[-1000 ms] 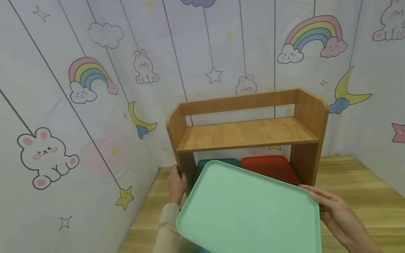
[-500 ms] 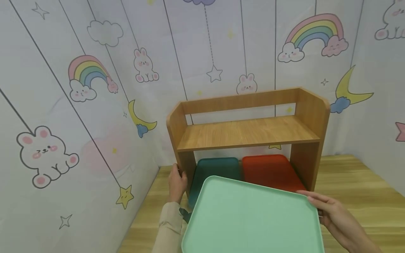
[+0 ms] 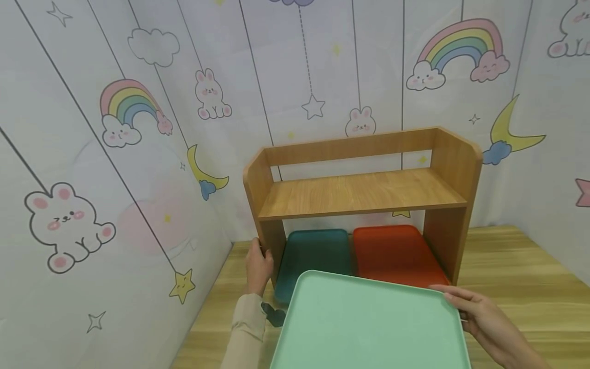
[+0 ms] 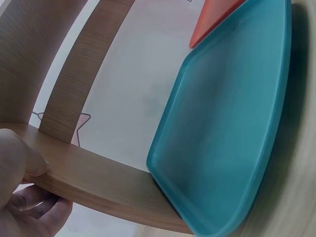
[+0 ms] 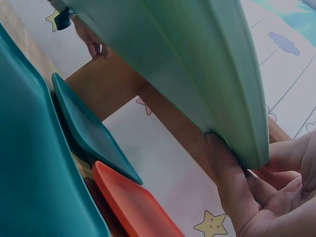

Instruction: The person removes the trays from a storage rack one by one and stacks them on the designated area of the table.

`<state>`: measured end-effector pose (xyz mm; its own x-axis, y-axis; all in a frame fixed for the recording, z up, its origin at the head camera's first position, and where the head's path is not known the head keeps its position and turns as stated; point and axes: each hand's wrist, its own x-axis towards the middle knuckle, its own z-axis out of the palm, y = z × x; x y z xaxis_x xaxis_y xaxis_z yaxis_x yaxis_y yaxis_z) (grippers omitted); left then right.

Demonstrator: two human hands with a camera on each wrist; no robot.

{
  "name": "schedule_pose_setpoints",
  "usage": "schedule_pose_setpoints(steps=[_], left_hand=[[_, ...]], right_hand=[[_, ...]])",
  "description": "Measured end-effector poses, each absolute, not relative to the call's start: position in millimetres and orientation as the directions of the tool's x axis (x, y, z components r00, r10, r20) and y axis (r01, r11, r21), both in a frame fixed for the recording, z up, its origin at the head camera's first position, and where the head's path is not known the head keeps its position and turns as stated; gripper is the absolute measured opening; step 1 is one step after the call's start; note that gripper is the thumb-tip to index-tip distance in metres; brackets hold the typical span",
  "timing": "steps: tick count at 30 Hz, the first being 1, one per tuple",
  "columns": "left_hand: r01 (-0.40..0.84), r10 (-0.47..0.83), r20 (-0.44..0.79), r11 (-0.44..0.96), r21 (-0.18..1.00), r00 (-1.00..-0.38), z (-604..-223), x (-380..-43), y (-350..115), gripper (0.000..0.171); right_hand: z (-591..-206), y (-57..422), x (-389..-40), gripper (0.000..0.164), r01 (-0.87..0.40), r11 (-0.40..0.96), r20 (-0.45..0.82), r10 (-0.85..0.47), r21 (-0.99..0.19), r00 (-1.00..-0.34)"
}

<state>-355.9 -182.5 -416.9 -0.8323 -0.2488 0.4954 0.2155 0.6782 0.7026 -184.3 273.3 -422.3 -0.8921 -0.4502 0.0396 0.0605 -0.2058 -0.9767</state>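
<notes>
My right hand holds a light green rectangular tray by its far right corner, the thumb on top and fingers beneath. The tray is raised and tilted in front of a wooden desktop shelf. With my left hand I grip the front edge of the shelf's left side panel, thumb on one face and fingers on the other. Under the shelf board a teal tray lies on the left and a red tray beside it. The green tray hides their near parts in the head view.
Another teal tray lies close in the right wrist view, below the green one. A wood-grain table carries everything. Patterned white fabric walls stand behind and on both sides. A dark wrist device sits at my left cuff.
My right hand has lowered the green tray and brought it nearer, so more of the teal and red trays shows. My left hand stays at the side panel.
</notes>
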Motion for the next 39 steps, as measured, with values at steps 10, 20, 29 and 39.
schedule_pose_setpoints(steps=[10, 20, 29, 39], left_hand=[[0.232, -0.236, 0.524, 0.699, 0.677, -0.818, -416, -355, -183, 0.025], [0.23, -0.232, 0.526, 0.706, 0.67, -0.818, -416, -354, -183, 0.024], [0.261, -0.217, 0.542, 0.695, 0.67, -0.812, -417, -354, -183, 0.022], [0.261, -0.216, 0.544, 0.699, 0.666, -0.811, -417, -352, -183, 0.022]], right_hand=[[-430, 275, -187, 0.034, 0.121, -0.129, -0.053, -0.44, -0.984, -0.897], [-440, 272, -192, 0.034, 0.138, -0.108, -0.079, -0.432, -0.985, -0.898], [-448, 264, -192, 0.034, 0.172, -0.076, -0.128, -0.402, -0.982, -0.907], [-456, 257, -195, 0.04, 0.19, -0.066, -0.147, -0.409, -0.98, -0.9]])
